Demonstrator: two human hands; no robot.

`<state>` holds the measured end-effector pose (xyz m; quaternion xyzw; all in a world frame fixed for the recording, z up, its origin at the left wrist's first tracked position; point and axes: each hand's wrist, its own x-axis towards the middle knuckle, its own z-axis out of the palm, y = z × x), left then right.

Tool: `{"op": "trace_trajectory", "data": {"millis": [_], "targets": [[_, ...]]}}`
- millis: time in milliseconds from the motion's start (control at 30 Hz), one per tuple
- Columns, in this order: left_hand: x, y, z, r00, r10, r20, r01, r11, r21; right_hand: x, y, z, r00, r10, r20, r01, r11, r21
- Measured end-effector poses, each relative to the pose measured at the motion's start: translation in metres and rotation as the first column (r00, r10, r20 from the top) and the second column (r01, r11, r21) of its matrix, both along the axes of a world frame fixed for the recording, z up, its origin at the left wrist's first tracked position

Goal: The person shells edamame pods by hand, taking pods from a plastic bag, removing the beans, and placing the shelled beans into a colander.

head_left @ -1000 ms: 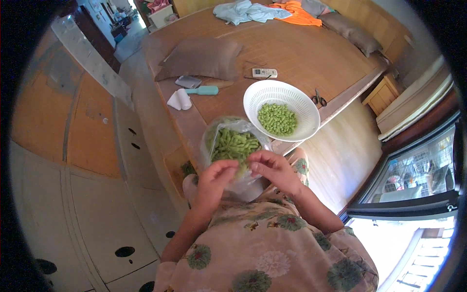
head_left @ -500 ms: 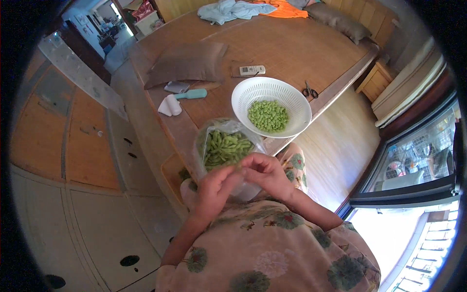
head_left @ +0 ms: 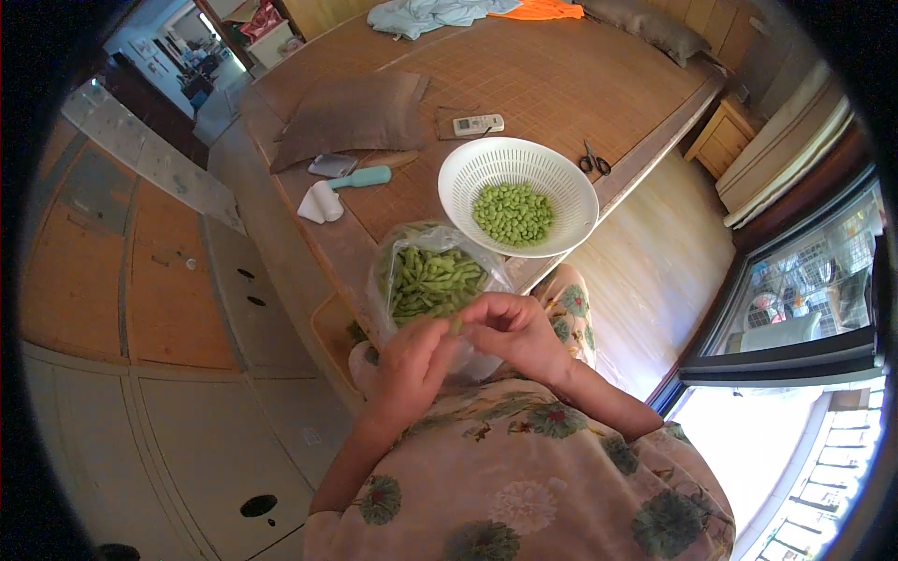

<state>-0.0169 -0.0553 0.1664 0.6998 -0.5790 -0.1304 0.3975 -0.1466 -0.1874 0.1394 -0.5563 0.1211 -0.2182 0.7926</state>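
My left hand (head_left: 412, 360) and my right hand (head_left: 511, 329) meet in front of my body, fingertips pinched together. Between them is a green bean pod (head_left: 456, 324), mostly covered by the fingers. Just beyond my hands sits a clear plastic bag (head_left: 382, 296), its mouth spread wide. Green pods (head_left: 435, 279) fill it. A white slotted basket (head_left: 465, 183) stands behind the bag, to its right. Shelled green beans (head_left: 514, 214) lie in its bottom.
A lint roller (head_left: 346, 188) with a teal handle lies left of the basket, near a brown pillow (head_left: 355, 120). Behind the basket is a white remote control (head_left: 478, 124). Black-handled scissors (head_left: 594, 163) rest at the right edge of the mat-covered bed (head_left: 524, 84).
My hands stay together on the pod, with only slight finger movement. The whole view has shifted a little; bag and basket stand as before.
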Motion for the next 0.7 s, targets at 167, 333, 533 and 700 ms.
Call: {"op": "trace_trajectory", "data": {"millis": [167, 333, 533, 700], "targets": [[-0.001, -0.003, 0.007, 0.993, 0.003, 0.116, 0.0, 1.0, -0.025, 0.002, 0.0, 0.0, 0.997, -0.026, -0.077, 0.019, 0.996, -0.092], [-0.002, -0.007, 0.013, 0.932, 0.023, 0.362, -0.015, 1.0, -0.025, 0.006, 0.004, 0.006, 0.99, -0.093, -0.108, 0.075, 0.984, -0.161], [0.002, -0.004, 0.007, 0.936, -0.023, 0.353, -0.007, 0.997, 0.083, 0.011, 0.012, -0.001, 0.977, -0.181, -0.114, 0.161, 0.974, -0.162], [0.002, -0.004, 0.008, 0.949, -0.02, 0.315, -0.007, 0.996, 0.084, 0.015, 0.013, -0.007, 0.98, -0.186, -0.069, 0.175, 0.973, -0.148]]}}
